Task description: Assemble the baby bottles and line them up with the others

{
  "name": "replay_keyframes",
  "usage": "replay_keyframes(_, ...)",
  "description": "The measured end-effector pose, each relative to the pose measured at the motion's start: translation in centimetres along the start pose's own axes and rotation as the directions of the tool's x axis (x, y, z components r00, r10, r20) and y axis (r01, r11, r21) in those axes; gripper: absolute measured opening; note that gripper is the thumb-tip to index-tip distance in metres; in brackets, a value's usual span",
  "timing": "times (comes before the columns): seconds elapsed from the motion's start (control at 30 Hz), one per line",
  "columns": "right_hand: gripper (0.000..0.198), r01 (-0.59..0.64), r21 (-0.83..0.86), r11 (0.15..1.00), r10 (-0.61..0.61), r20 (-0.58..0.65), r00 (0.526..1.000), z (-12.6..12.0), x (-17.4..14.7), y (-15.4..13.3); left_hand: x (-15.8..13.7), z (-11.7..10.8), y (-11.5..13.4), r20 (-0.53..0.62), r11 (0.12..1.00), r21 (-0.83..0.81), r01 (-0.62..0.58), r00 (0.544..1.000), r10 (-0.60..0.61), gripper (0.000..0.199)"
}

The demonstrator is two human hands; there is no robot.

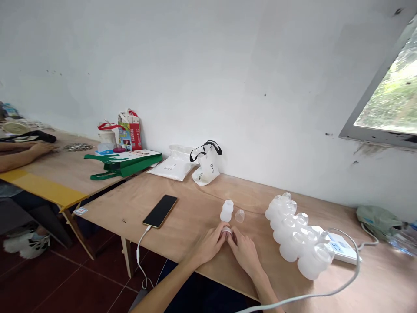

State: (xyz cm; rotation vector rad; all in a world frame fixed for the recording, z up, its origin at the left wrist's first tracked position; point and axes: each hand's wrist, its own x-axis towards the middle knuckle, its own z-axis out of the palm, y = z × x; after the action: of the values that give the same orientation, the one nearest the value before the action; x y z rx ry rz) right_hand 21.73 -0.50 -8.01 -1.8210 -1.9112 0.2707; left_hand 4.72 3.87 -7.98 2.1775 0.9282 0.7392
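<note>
Near the table's front edge, my left hand and my right hand meet with fingers closed around a small translucent white plastic piece. Only its round rim shows between the fingertips; the rest is hidden. Just beyond my hands lies a frosted white plastic bottle with a pinched waist. To its right sits a clear domed cap, apart from the bottle. Further right, several frosted bottles with clear domed caps stand close together.
A black phone on a white cable lies left. White bags rest by the wall. At right are a white box, a looping white cable and a grey-green pouch. Another person's hand is at the neighbouring table.
</note>
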Motion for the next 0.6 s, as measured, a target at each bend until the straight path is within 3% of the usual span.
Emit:
replay_keyframes(0.13,0.028,-0.017,0.078,0.997,0.021,-0.054,0.998,-0.1,0.1,-0.1,-0.1,0.3,-0.1,-0.044,0.996,-0.086,0.004,0.999,-0.008,0.034)
replay_keyframes(0.23,0.029,-0.010,0.142,0.990,0.025,-0.107,0.994,-0.4,0.2,-0.2,0.0,0.4,-0.1,-0.104,0.990,-0.125,-0.057,0.994,0.044,0.034)
replay_keyframes(0.37,0.029,-0.003,0.283,0.959,0.054,-0.174,0.983,-0.7,0.2,-0.3,0.1,0.5,-0.1,-0.170,0.987,-0.070,-0.146,0.977,0.132,0.033)
replay_keyframes(0.5,0.031,0.064,0.571,0.819,0.032,-0.156,0.987,-1.0,-0.1,-0.5,0.0,0.2,0.0,-0.162,0.990,-0.029,-0.138,0.978,0.131,0.046)
replay_keyframes(0.6,0.034,0.047,0.688,0.724,0.042,-0.111,0.993,-1.1,-0.2,-0.2,0.0,0.0,0.1,-0.101,0.996,-0.047,-0.082,0.992,0.077,0.058)
